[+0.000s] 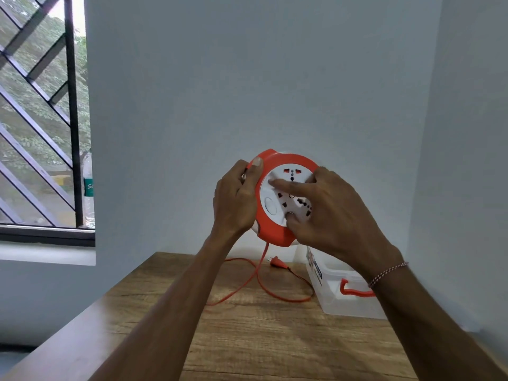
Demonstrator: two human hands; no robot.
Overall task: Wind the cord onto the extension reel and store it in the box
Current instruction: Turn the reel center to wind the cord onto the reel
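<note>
I hold an orange and white extension reel (275, 204) up in the air above the table, its white socket face towards me. My left hand (236, 199) grips its left rim, thumb over the orange edge. My right hand (327, 210) lies across the socket face, index finger stretched over the white disc and thumb pressed near its lower edge. The orange cord (258, 273) hangs from the reel's bottom and loops loosely on the wooden table (247, 339). Its orange plug (276, 262) lies near the wall. A clear plastic box (343, 295) with an orange handle stands at the right.
The table sits in a corner between two pale walls. A barred window (41, 119) is at the left, with a plastic bottle (88, 188) on its sill. The table's left edge runs diagonally towards me.
</note>
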